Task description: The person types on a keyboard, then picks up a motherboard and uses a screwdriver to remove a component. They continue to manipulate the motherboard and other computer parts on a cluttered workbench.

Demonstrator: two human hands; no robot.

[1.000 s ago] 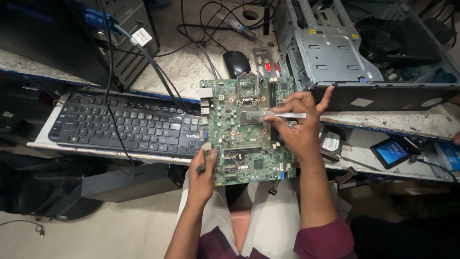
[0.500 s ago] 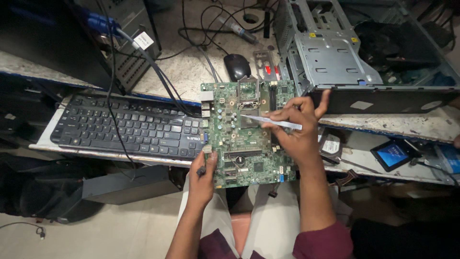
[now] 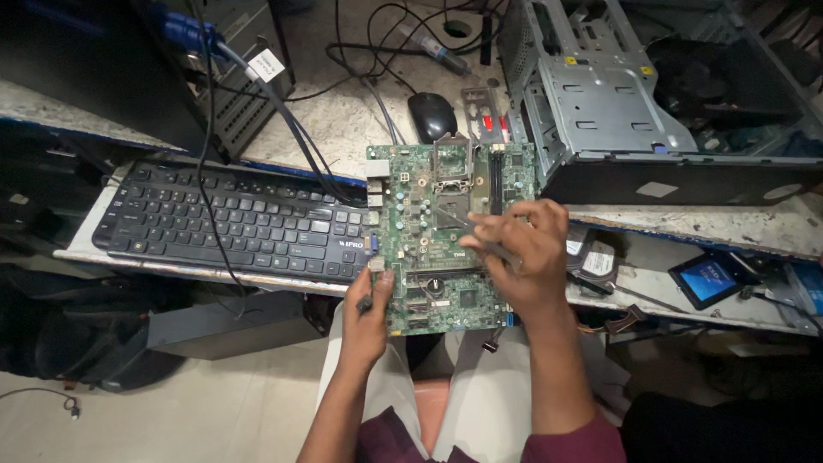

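While left hand (image 3: 367,319) grips, motherboard (image 3: 429,206) under right hand (image 3: 519,255)

A black keyboard (image 3: 231,223) lies on the pull-out shelf (image 3: 154,266) at left, dark cables (image 3: 291,129) crossing it. Behind — on the speckled desk (image 3: 360,111) — sits a black mouse (image 3: 431,115), beside an open grey computer case (image 3: 600,94). A small blue-screened device (image 3: 710,279) lies far right.

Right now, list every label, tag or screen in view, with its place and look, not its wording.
White paper tag: on the cables by the tower, top left, rectangular.
White sticker: on the open metal case's dark side, right.
Blue-faced flat drive: lower shelf, right, dark-edged square.
Pale disk label: beside the right hand.
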